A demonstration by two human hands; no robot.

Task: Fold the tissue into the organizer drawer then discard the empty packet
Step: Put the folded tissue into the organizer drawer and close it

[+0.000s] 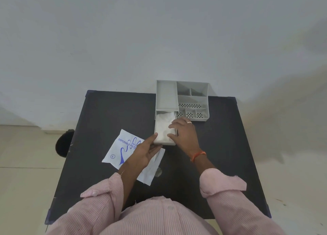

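Open right hand [184, 133] presses tissue [163, 127] into the pulled-out drawer [163, 143], straight-fingered left hand [143, 153] steadying its front; packet [115, 151] beside it likely goes next.

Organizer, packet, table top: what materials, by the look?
Organizer: probably moulded plastic, matte light grey; thin even walls and floors with regular rows of holes.
Packet: thin plastic film or coated paper, cannot tell which; white with blue print, lying flat and creased.
Table: dark matte top, perhaps laminate or painted board; no grain shows, lighter wear at the corners.
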